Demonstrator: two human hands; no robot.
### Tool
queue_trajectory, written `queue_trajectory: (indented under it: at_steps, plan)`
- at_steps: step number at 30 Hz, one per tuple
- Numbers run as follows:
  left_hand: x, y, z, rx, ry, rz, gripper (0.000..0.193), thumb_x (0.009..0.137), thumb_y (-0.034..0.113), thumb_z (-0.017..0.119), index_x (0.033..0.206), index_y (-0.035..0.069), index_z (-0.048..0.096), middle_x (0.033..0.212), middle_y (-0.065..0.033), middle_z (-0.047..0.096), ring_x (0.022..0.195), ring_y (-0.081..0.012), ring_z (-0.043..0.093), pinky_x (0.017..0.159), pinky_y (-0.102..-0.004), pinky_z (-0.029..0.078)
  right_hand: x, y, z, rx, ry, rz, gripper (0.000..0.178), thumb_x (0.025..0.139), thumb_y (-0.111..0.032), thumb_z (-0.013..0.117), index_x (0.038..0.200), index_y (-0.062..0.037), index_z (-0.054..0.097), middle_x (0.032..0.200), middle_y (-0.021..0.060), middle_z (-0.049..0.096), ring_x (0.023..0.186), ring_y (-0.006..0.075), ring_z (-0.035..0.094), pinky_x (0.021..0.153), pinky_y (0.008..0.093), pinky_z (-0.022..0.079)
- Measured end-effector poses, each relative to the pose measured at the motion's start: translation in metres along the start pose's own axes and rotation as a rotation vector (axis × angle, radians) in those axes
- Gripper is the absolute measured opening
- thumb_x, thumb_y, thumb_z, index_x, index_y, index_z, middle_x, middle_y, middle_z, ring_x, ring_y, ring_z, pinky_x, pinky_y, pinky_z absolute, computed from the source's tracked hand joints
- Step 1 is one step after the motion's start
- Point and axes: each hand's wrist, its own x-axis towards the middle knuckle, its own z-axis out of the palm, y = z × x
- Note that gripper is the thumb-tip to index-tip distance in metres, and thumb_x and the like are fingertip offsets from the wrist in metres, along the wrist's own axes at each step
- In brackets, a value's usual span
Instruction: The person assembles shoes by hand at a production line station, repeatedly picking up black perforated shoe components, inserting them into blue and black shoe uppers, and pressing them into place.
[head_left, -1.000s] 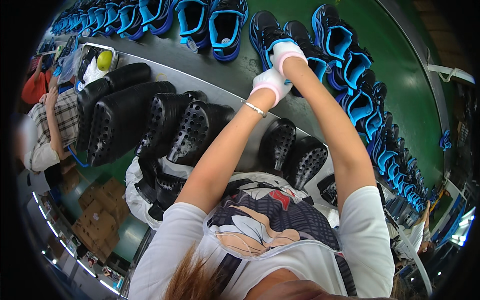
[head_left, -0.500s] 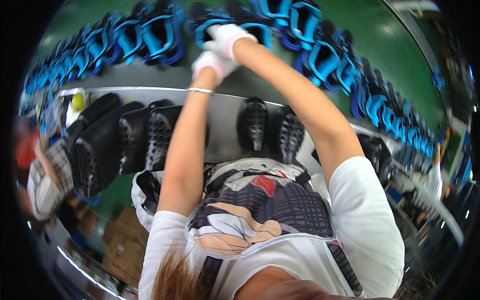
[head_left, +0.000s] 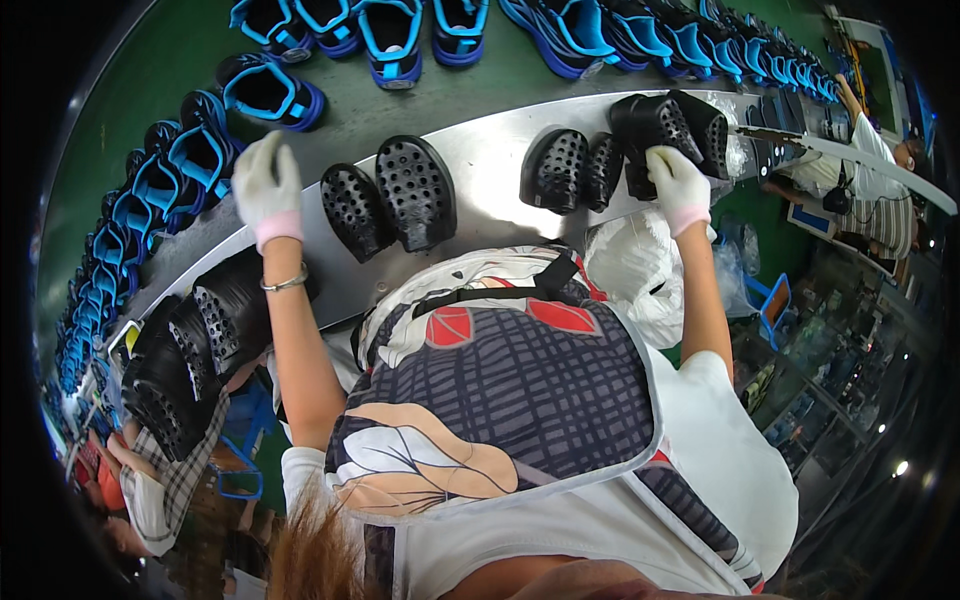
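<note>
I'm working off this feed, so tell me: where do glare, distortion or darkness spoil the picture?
Head view: glare whitens the metal ledge beside the black pieces; head view: fisheye bows the ledge's long edge, and the corners go black; head view: lower right is murky, but the left hand and right hand read clearly in outline.

Forms point(head_left: 414, 190), eleven o'clock: glossy black, hole-dotted. Sneakers point(head_left: 275, 95), nine to two: black, blue. Left glove point(head_left: 266, 183), ten; right glove point(head_left: 682, 186), two: white, pink-cuffed. Apron point(head_left: 530, 385), six: dark grid, red patches.

Left grip point(head_left: 267, 186), right grip point(head_left: 681, 184) well apart, curled
</note>
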Motion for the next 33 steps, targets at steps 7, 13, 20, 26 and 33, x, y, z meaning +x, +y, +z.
queue_trajectory:
  at_steps: [7, 13, 20, 26, 33]
  plan:
    - [-0.016, 0.097, 0.016, -0.190, -0.215, 0.083, 0.017, 0.085, 0.014, 0.064, 0.098, 0.005, 0.070, 0.103, -0.0125, 0.065, 0.097, -0.0308, 0.061, 0.087, -0.0380, 0.048, -0.031, 0.037, 0.044, -0.143, -0.217, -0.114, 0.046, 0.077, -0.031, 0.073, 0.116, -0.0088, 0.061, 0.105, 0.0136, 0.062, 0.095, 0.0300, 0.064, 0.085, 0.0363, 0.051]
    - [-0.021, 0.119, 0.014, -0.202, -0.292, 0.063, 0.018, 0.085, 0.014, 0.064, 0.099, 0.005, 0.070, 0.102, -0.0132, 0.065, 0.094, -0.0315, 0.062, 0.085, -0.0373, 0.049, -0.030, 0.059, 0.071, -0.202, -0.135, -0.201, 0.049, 0.073, -0.033, 0.077, 0.112, -0.0093, 0.058, 0.107, 0.0138, 0.059, 0.102, 0.0321, 0.059, 0.087, 0.0418, 0.049]
    - [-0.025, 0.127, 0.011, -0.207, -0.292, 0.026, 0.019, 0.086, 0.015, 0.063, 0.101, 0.005, 0.070, 0.102, -0.0149, 0.065, 0.094, -0.0318, 0.062, 0.083, -0.0366, 0.050, -0.031, 0.057, 0.049, -0.157, -0.138, -0.288, 0.044, 0.074, -0.031, 0.075, 0.106, -0.0070, 0.058, 0.103, 0.0144, 0.058, 0.098, 0.0329, 0.059, 0.083, 0.0404, 0.050]
    - [-0.026, 0.130, -0.006, -0.372, -0.306, -0.089, 0.023, 0.088, 0.020, 0.063, 0.106, 0.006, 0.069, 0.105, -0.0161, 0.065, 0.096, -0.0317, 0.064, 0.085, -0.0369, 0.050, -0.042, -0.017, 0.000, 0.054, -0.150, -0.352, 0.041, 0.071, -0.022, 0.077, 0.101, -0.0034, 0.058, 0.096, 0.0112, 0.058, 0.076, 0.0234, 0.063, 0.069, 0.0354, 0.052]
    - [-0.018, 0.140, -0.020, -1.685, -0.974, -0.809, 0.052, 0.097, 0.043, 0.055, 0.124, -0.002, 0.052, 0.121, -0.0153, 0.061, 0.105, -0.0218, 0.062, 0.094, -0.0357, 0.051, -0.044, -0.171, 0.022, 0.331, -0.426, -0.867, 0.046, 0.070, -0.005, 0.072, 0.113, -0.0004, 0.057, 0.110, 0.0143, 0.059, 0.088, 0.0248, 0.061, 0.082, 0.0332, 0.052]
